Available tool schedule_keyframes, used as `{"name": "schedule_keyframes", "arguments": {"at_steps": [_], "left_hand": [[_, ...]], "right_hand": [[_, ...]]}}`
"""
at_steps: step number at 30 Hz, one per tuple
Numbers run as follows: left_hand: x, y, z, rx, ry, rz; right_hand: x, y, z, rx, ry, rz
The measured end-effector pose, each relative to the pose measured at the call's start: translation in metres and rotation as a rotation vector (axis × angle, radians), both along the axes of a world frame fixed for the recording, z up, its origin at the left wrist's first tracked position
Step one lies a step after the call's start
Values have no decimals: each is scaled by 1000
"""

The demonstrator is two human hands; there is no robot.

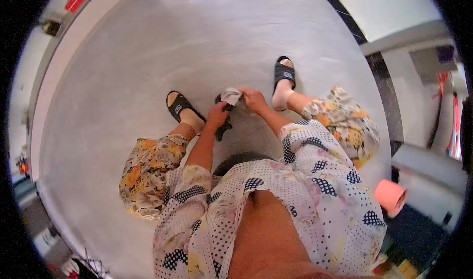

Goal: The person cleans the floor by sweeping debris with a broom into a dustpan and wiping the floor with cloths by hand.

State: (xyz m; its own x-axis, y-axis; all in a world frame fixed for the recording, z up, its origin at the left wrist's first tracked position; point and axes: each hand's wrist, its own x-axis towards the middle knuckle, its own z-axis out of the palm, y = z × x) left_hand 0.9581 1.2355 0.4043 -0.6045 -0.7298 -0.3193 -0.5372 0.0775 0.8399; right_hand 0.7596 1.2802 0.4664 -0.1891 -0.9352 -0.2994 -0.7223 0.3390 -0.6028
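Between my knees, my left hand (218,114) is closed around a black object (222,130), which sticks out above and below the fingers. It has a shoe-like outline, but its exact kind is unclear. A crumpled whitish cloth (230,96) lies against its upper end. From the right, my right hand (253,100) pinches the edge of that cloth between thumb and fingers. Both hands are close together, above the grey floor.
My feet in black slide sandals (180,106) rest on the grey floor (123,72), spread to either side. A pink cylindrical container (390,197) stands at the right. Pale cabinets or walls line the right, and a white ledge (59,77) borders the left.
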Motion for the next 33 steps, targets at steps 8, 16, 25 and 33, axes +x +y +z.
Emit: {"name": "schedule_keyframes", "arguments": {"at_steps": [8,16,25,33], "left_hand": [[27,-55,25,222,21,505],[32,-88,10,264,74,596],[79,-90,62,161,140,909],[204,-75,61,19,-147,1181]], "right_hand": [[18,-64,25,-320,-131,-152],[-14,-134,46,-279,-219,-331],[-108,-129,67,-270,-145,-800],[-333,-24,112,273,445,-440]]}}
